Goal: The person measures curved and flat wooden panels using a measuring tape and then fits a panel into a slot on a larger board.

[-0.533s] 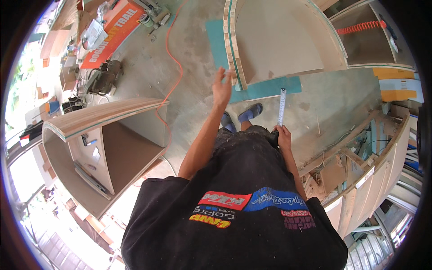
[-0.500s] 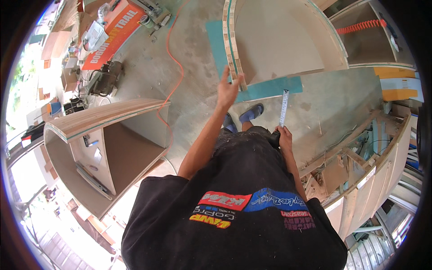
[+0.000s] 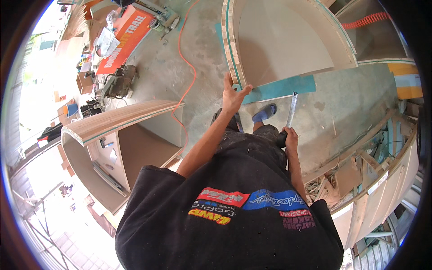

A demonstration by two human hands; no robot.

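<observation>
Fingers [image 3: 227,82] apart, our left hand [image 3: 232,101], blurred moments ago, steadies at the near end of the curved wooden frame [image 3: 231,45], one o'clock, within grasp, we judge; our right hand [image 3: 292,137] clamps the tape measure [image 3: 292,111] near three.

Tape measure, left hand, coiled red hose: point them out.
Tape measure [image 3: 292,110], head view: middle of the extended blade.
Left hand [image 3: 233,100], head view: back of the hand.
Coiled red hose [image 3: 366,20], head view: middle of the coils.
</observation>
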